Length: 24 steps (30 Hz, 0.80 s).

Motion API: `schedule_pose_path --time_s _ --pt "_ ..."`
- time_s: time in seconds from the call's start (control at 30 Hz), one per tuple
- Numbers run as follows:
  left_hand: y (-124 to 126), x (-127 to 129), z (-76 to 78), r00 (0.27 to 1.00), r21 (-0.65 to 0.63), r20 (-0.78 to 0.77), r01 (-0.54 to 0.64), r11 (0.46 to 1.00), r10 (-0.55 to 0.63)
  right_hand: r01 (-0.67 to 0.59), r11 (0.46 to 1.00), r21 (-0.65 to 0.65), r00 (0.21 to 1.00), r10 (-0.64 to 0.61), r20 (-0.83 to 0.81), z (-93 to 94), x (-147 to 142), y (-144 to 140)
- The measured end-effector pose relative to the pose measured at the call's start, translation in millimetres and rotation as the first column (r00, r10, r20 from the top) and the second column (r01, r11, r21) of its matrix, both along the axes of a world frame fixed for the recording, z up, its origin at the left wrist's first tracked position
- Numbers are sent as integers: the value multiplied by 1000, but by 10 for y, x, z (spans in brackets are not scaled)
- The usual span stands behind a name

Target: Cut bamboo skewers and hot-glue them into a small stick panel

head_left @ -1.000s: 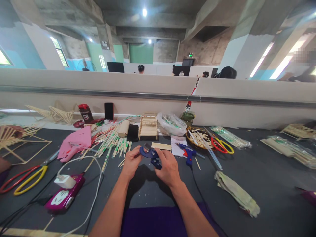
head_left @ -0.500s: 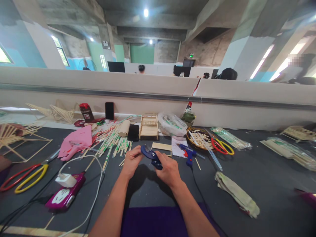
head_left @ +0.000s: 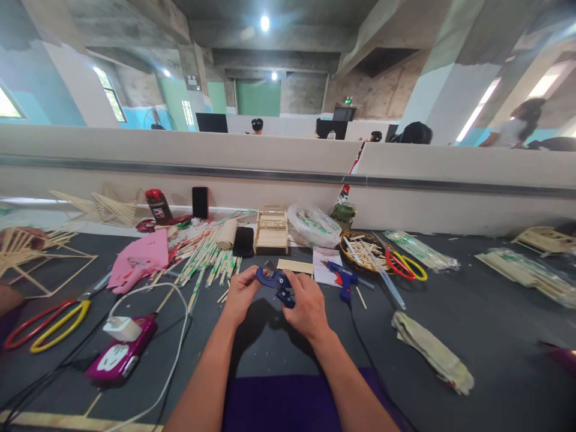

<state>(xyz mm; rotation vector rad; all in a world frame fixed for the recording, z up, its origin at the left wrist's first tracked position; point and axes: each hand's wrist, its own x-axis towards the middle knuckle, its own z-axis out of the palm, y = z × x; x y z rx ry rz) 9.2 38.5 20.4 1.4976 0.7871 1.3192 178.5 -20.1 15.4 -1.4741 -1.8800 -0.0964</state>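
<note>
R hand: clamped on dk-blue curved cutter, mid-frame
L hand: grip, can't tell
Nip risk: squeeze near L fingertips

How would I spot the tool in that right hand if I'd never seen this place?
Look to the middle of the dark table. Just above it, the right hand grips a dark blue tool whose curved end is close by the left hand. Unlike the blue glue gun lying to its right, it is held up and shows no red.
</note>
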Motion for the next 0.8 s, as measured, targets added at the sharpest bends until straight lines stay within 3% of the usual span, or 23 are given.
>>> schedule_pose_path --time_s 0.8 --pt "-21 -1 35 1000 76 -15 28 997 -27 9 1000 -19 1000 -9 7 -26 -22 -5"
